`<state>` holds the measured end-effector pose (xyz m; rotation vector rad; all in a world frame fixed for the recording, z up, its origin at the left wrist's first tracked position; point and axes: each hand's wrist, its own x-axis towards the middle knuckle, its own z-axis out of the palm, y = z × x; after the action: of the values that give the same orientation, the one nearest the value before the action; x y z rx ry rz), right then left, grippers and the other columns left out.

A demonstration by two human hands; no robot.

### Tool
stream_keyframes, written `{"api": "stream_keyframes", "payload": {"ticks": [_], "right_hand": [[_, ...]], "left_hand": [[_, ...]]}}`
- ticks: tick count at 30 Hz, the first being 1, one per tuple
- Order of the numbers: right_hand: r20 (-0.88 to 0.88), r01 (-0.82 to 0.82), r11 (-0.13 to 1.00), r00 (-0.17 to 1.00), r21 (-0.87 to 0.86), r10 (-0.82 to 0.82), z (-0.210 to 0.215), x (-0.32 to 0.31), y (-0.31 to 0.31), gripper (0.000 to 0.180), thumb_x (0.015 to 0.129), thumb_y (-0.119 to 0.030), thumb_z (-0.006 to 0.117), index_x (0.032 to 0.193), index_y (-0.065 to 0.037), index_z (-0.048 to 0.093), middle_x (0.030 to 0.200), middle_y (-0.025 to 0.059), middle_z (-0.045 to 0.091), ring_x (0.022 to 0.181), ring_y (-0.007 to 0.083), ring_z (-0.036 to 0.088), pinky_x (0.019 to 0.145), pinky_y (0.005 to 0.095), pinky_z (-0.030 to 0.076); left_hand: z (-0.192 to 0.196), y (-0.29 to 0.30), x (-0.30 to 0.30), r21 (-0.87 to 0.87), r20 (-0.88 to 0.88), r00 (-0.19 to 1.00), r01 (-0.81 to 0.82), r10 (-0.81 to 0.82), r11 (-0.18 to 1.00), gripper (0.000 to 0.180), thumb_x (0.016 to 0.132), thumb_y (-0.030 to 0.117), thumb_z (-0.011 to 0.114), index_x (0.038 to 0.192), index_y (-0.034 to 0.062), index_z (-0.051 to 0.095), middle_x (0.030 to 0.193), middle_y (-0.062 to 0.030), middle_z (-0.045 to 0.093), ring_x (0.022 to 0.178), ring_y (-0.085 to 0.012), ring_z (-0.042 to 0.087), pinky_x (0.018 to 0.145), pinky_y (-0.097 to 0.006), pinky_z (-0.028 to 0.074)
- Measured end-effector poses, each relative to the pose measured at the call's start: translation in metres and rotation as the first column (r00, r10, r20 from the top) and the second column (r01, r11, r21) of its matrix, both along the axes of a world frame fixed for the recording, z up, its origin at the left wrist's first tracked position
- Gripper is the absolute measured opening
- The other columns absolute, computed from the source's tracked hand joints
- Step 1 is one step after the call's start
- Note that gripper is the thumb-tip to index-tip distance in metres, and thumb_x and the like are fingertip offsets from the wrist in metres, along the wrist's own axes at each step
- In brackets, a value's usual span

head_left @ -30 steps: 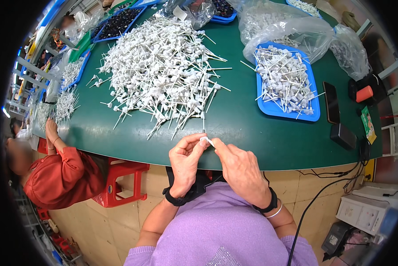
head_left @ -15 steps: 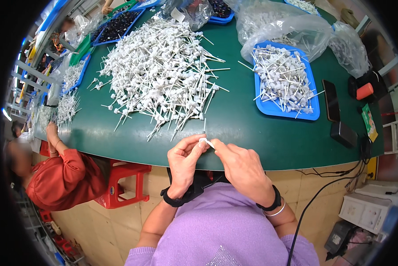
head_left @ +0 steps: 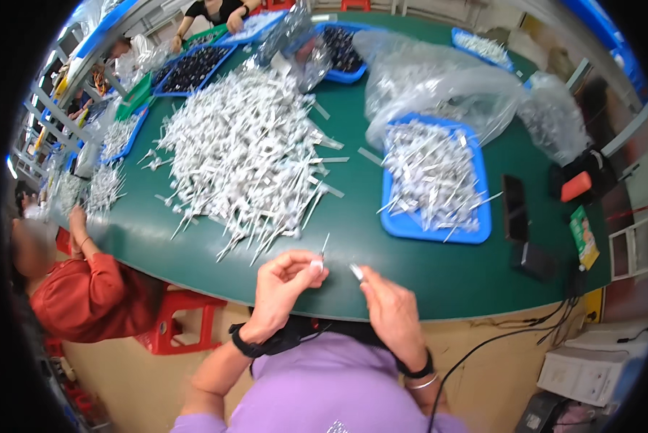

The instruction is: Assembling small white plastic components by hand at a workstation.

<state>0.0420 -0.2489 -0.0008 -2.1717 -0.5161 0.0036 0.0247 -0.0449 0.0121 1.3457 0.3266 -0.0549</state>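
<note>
Head view: we see the left hand [head_left: 284,285] over the near edge of the green table [head_left: 360,209], thumb and forefinger pinched on a white piece [head_left: 317,266]. A thin stick [head_left: 327,242] rises from those fingertips; we cannot tell whether the two are joined. The right hand [head_left: 392,307] is just beside it, apart from it, its thumb and forefinger closed narrowly on a white sliver [head_left: 356,272] that points up and to the left. It is too blurred for us to make out its exact shape.

Beyond the left hand, we find a large pile [head_left: 237,151] of white-headed sticks lying at all angles on the table. Beyond the right hand, a blue tray [head_left: 439,232] holds more of the same kind, heaped, with a clear bag [head_left: 497,108] behind it, touching its far end. To the right of the tray we see a phone [head_left: 514,207], a black box [head_left: 533,260] and a green packet [head_left: 584,238]. On the left, a co-worker in a red top [head_left: 86,296] sits on a red stool [head_left: 169,328], one arm reaching onto the table.
</note>
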Motion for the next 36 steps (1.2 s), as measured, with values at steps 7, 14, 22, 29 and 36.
{"api": "stream_keyframes", "payload": {"ticks": [7, 14, 22, 29, 36], "right_hand": [[0.018, 0.087, 0.996, 0.996, -0.034, -0.086, 0.009, 0.007, -0.027, 0.027, 0.096, -0.007, 0.057, 0.122, -0.002, 0.062, 0.073, 0.0163, 0.06, 0.061, 0.0315, 0.061, 0.058, 0.0409, 0.046], [-0.08, 0.105, 0.993, 0.991, -0.055, -0.109, 0.0, -0.001, -0.022, 0.025, 0.094, -0.006, 0.059, 0.119, -0.004, 0.062, 0.093, 0.02, 0.068, 0.079, 0.0376, 0.066, 0.067, 0.0448, 0.05], [-0.073, -0.118, 0.989, 0.991, -0.094, 0.111, 0.004, 0.006, 0.02, 0.026, 0.094, -0.007, 0.06, 0.12, -0.006, 0.061, 0.09, 0.0187, 0.067, 0.077, 0.0379, 0.066, 0.064, 0.0449, 0.049], [-0.012, -0.207, 0.962, 0.978, -0.178, 0.209, 0.004, -0.002, 0.037, 0.026, 0.095, -0.011, 0.06, 0.121, -0.007, 0.06, 0.082, 0.0163, 0.065, 0.07, 0.0368, 0.064, 0.06, 0.0458, 0.049], [-0.009, -0.242, 0.954, 0.97, -0.175, 0.244, 0.002, -0.006, 0.043, 0.026, 0.096, -0.012, 0.06, 0.121, -0.007, 0.06, 0.079, 0.0156, 0.063, 0.067, 0.0367, 0.063, 0.058, 0.0449, 0.048]], "left_hand": [[0.059, -0.071, 0.149, 0.373, 0.442, 0.794, 0.261, -0.418, 0.89, 0.045, 0.094, 0.016, 0.068, 0.135, 0.0027, 0.055, 0.12, -0.0151, 0.066, 0.109, -0.0214, 0.063, 0.093, -0.032, 0.051], [0.063, 0.026, 0.104, 0.301, 0.338, 0.925, 0.066, -0.171, 0.951, 0.029, 0.094, 0.013, 0.068, 0.12, 0.0022, 0.066, 0.108, -0.0072, 0.07, 0.101, -0.0129, 0.064, 0.087, -0.028, 0.05], [-0.006, 0.132, -0.03, 0.838, 0.174, 0.977, -0.214, 0.126, 0.502, 0.007, 0.085, 0.002, 0.068, 0.089, -0.0014, 0.073, 0.079, -0.0063, 0.071, 0.071, -0.0118, 0.064, 0.068, -0.027, 0.051], [-0.028, 0.135, -0.003, 0.919, 0.378, 0.926, -0.373, -0.015, 0.131, 0.015, 0.078, 0.006, 0.076, 0.091, 0.0057, 0.068, 0.079, -0.0077, 0.063, 0.073, -0.0257, 0.059, 0.066, -0.037, 0.048], [-0.032, 0.153, 0.01, 0.947, 0.255, 0.959, -0.222, -0.123, 0.232, 0.012, 0.078, 0.008, 0.076, 0.084, 0.0046, 0.067, 0.077, -0.0085, 0.062, 0.072, -0.028, 0.058, 0.066, -0.039, 0.047]]}}
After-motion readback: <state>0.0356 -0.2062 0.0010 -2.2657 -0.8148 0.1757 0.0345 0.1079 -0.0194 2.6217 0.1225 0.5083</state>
